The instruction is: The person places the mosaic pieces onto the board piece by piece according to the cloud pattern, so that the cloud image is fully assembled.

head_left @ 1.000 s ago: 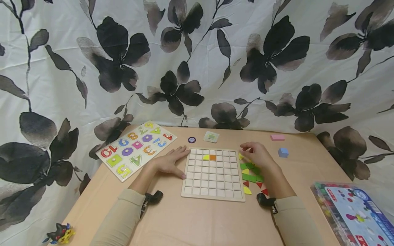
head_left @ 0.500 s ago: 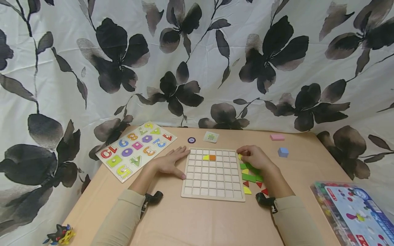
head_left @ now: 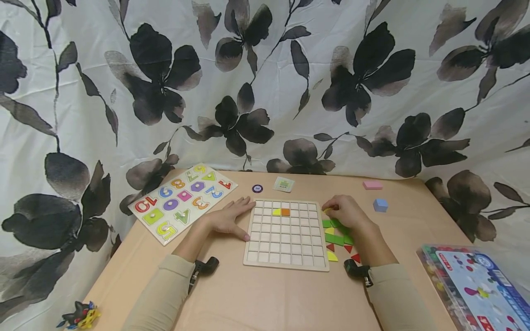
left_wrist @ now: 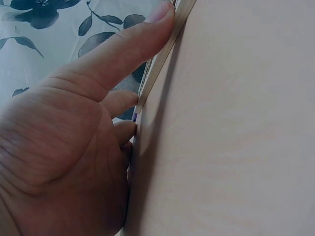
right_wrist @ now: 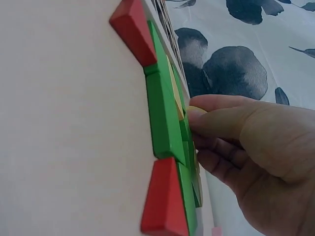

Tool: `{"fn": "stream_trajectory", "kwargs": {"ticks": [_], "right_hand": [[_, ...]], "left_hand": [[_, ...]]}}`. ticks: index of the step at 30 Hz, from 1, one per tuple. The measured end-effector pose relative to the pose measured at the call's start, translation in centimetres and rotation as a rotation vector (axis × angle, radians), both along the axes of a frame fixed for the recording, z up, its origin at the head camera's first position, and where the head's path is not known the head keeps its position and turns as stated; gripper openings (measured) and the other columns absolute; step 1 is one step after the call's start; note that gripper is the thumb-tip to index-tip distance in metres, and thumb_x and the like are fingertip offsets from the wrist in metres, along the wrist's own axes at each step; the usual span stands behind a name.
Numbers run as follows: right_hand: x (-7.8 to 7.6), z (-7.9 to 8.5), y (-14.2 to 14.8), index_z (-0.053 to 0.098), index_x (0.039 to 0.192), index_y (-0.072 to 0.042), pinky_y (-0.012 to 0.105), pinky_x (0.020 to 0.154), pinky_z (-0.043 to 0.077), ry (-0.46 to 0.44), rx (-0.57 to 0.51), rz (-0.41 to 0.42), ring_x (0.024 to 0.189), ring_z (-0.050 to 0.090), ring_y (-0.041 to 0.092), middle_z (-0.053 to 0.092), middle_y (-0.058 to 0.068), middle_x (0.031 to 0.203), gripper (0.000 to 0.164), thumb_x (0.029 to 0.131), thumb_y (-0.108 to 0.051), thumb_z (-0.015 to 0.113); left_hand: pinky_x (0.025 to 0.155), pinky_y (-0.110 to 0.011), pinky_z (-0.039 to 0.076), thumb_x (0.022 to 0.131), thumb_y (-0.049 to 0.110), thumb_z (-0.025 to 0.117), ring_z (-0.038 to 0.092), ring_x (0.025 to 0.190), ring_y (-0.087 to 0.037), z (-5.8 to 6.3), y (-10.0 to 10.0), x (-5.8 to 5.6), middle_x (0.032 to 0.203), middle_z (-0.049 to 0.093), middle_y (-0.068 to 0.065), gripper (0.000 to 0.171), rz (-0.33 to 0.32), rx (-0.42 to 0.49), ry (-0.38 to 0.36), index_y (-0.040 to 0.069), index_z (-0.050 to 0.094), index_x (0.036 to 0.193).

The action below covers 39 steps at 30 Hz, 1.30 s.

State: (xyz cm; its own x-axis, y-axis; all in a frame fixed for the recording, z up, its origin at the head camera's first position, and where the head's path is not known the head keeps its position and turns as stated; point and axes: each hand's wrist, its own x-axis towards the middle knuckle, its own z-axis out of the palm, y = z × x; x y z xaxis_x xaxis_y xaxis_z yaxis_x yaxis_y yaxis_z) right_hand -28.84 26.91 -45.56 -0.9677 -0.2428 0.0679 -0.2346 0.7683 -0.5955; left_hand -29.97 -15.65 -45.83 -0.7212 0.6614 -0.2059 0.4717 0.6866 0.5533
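A wooden grid board (head_left: 285, 264) lies mid-table, with a yellow piece (head_left: 276, 212) and an orange square piece (head_left: 285, 212) side by side in its second row from the back. Against the board's left edge rests my left hand (head_left: 225, 219), fingers stretched out and thumb (left_wrist: 133, 51) touching the rim in the left wrist view. Beyond the right edge, my right hand (head_left: 345, 211) pinches a small yellow block (right_wrist: 199, 109) between thumb and forefinger, mostly hidden by the fingertips. Below that hand lie green blocks (head_left: 334, 239), yellow pieces (head_left: 332, 256) and red triangular blocks (right_wrist: 167, 196).
A number-and-shape puzzle board (head_left: 184, 197) lies at the left. Behind the grid are a dark round token (head_left: 257, 188) and a square card (head_left: 284, 184). A pink block (head_left: 373, 185), a blue cube (head_left: 380, 205) and a plastic case (head_left: 476, 285) stand right. Small figures (head_left: 80, 315) sit front left.
My right hand dips toward the pieces by the board's right edge, its fingertips closing on a yellow block, then shifts slightly right. My left hand stays in place.
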Motion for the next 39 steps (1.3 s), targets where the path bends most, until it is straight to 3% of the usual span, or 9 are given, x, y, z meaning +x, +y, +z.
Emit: {"fn": "stream_trajectory", "kwargs": {"ticks": [2,8,12,18,22,27,34,39], "right_hand": [[0.1,0.3,-0.1,0.08,0.116,-0.008,0.038,0.088,0.054,-0.027,-0.018,-0.028,0.097,0.059,0.028,0.072,0.011,0.11,0.021,0.098,-0.005,0.069],[0.4,1.1,-0.3,0.074,0.129,-0.008,0.041,0.099,0.053,-0.113,-0.214,-0.102,0.116,0.057,0.031,0.068,0.013,0.133,0.028,0.102,-0.008,0.065],[0.4,1.5,-0.5,0.074,0.128,-0.006,0.038,0.096,0.056,-0.06,-0.227,-0.065,0.113,0.062,0.03,0.071,0.014,0.13,0.029,0.1,-0.008,0.068],[0.4,1.8,-0.5,0.072,0.131,-0.003,0.02,0.085,0.057,0.004,-0.231,-0.008,0.105,0.066,0.027,0.073,0.014,0.128,0.034,0.097,-0.008,0.072],[0.4,1.9,-1.1,0.071,0.13,0.0,0.016,0.081,0.056,0.045,-0.265,0.027,0.102,0.067,0.026,0.074,0.016,0.127,0.035,0.096,-0.01,0.074],[0.6,2.1,-2.9,0.073,0.128,-0.002,0.022,0.084,0.058,0.039,-0.263,0.033,0.1,0.07,0.022,0.075,0.014,0.124,0.035,0.096,-0.014,0.076],[1.2,2.4,-5.4,0.074,0.125,0.001,0.043,0.092,0.062,0.039,-0.221,0.092,0.106,0.073,0.026,0.076,0.016,0.121,0.033,0.096,-0.012,0.075],[1.2,1.9,-6.7,0.073,0.125,0.004,0.041,0.09,0.062,0.045,-0.246,0.102,0.104,0.073,0.026,0.076,0.017,0.12,0.033,0.095,-0.011,0.075]], "left_hand": [[0.132,-0.053,-0.003,0.078,0.057,0.085,-0.005,0.163,-0.035,0.2,0.0,0.0,0.176,-0.003,-0.012,0.12,0.0,-0.003,-0.002,0.019,0.017,0.169],[0.132,-0.055,-0.002,0.078,0.056,0.085,-0.005,0.163,-0.037,0.4,0.0,0.0,0.176,-0.002,-0.014,0.12,-0.002,0.008,-0.004,0.018,0.017,0.169],[0.132,-0.055,-0.003,0.078,0.058,0.084,-0.005,0.163,-0.036,0.3,0.0,-0.1,0.176,-0.002,-0.014,0.12,-0.008,0.005,0.004,0.018,0.017,0.169],[0.132,-0.053,-0.002,0.076,0.06,0.084,-0.005,0.163,-0.034,0.0,0.1,-0.1,0.177,-0.002,-0.011,0.121,0.0,0.002,-0.001,0.021,0.017,0.169],[0.132,-0.054,-0.002,0.077,0.059,0.085,-0.005,0.163,-0.034,-0.1,0.1,-0.1,0.177,-0.002,-0.012,0.12,0.003,0.003,-0.001,0.021,0.018,0.169],[0.132,-0.054,-0.002,0.077,0.058,0.085,-0.005,0.163,-0.034,-0.1,0.0,0.0,0.176,-0.001,-0.013,0.12,0.002,0.004,0.003,0.02,0.018,0.169],[0.132,-0.054,-0.002,0.077,0.058,0.085,-0.005,0.163,-0.034,-0.1,0.0,0.0,0.177,-0.001,-0.012,0.119,0.007,0.01,0.0,0.021,0.019,0.168],[0.132,-0.054,-0.003,0.077,0.058,0.086,-0.005,0.163,-0.033,-0.2,-0.1,0.0,0.177,-0.001,-0.012,0.119,0.009,0.012,-0.001,0.021,0.019,0.168]]}}
